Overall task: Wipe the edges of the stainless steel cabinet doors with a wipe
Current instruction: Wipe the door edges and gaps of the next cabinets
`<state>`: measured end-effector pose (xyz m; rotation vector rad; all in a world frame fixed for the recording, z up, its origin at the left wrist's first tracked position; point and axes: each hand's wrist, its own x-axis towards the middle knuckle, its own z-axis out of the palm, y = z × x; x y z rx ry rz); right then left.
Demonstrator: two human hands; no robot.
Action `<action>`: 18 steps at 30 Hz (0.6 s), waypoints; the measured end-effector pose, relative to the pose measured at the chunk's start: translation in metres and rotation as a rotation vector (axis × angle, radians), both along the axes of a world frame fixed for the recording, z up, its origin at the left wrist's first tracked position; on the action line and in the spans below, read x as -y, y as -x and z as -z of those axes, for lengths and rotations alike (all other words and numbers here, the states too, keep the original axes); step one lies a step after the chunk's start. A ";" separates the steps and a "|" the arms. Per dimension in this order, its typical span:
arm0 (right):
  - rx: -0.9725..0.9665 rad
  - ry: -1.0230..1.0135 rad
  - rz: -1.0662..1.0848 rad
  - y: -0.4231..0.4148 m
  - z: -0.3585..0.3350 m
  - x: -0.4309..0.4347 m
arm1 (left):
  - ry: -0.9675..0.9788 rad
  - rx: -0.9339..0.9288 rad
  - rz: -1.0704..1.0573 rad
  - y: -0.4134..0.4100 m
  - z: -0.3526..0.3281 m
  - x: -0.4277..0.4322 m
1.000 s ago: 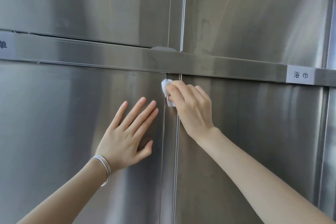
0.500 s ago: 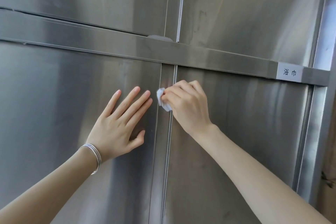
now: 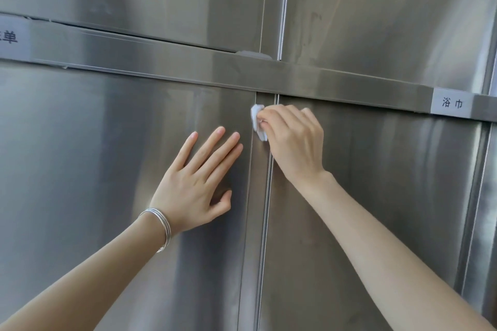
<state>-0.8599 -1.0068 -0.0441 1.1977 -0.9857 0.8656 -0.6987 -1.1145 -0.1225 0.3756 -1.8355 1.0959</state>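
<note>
— What's stuck on that horizontal rail [image 3: 161,62]?
— A white label [image 3: 451,103] with two dark characters at the rail's right end, a second label [image 3: 12,37] at its left end, half out of sight, and a pale lump [image 3: 254,54] on its top edge.

The right hand [image 3: 293,142], pinching the small crumpled white wipe [image 3: 257,121], has slid back up the inner edge of the lower left stainless steel cabinet door [image 3: 107,169]; the wipe now sits just beneath the horizontal steel crossbar [image 3: 336,83]. The view swung left, regaining the white paper label [image 3: 12,37].
</note>
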 end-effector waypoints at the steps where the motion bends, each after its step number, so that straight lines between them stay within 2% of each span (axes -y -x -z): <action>1: 0.036 0.022 -0.023 -0.002 0.004 0.003 | 0.002 0.000 0.002 0.000 0.001 0.001; 4: 0.050 -0.005 -0.106 0.002 0.049 0.005 | 0.005 0.001 0.007 0.000 0.000 0.004; 7: -0.096 -0.091 -0.086 0.007 0.085 -0.008 | 0.003 0.006 0.002 -0.001 0.000 0.003; 10: -0.151 -0.114 -0.010 0.007 0.052 -0.012 | 0.002 0.008 -0.004 -0.001 -0.001 0.002; 13: -0.019 -0.021 -0.026 0.001 0.009 -0.004 | 0.003 0.005 -0.003 0.000 0.001 0.004; 15: 0.031 0.015 -0.072 -0.003 0.007 0.001 | 0.005 0.005 -0.002 0.001 0.002 0.004; 18: -0.008 -0.024 -0.075 -0.001 0.029 -0.002 | 0.009 0.006 -0.001 0.001 0.001 0.005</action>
